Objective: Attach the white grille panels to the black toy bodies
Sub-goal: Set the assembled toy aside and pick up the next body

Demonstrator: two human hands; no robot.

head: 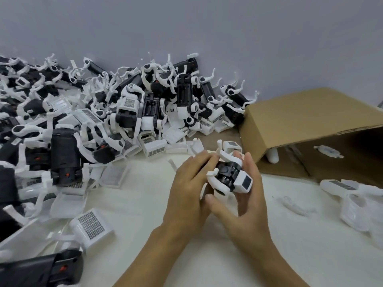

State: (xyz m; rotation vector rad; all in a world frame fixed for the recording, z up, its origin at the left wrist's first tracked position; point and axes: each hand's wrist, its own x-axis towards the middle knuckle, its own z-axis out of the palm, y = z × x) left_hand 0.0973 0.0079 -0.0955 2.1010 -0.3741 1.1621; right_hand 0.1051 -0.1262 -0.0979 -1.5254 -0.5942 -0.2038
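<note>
Both my hands hold one black toy body with white legs above the table, right of centre. My left hand wraps over its left side with curled fingers. My right hand cups it from the right and below, thumb underneath. A white grille panel sits on the toy's near end, between my hands. A loose white grille panel lies on the table at lower left. Part of the toy is hidden behind my fingers.
A big heap of black toy bodies and white panels fills the left and back against the grey wall. An open cardboard box lies on its side at right. More white parts lie at the far right on the white table.
</note>
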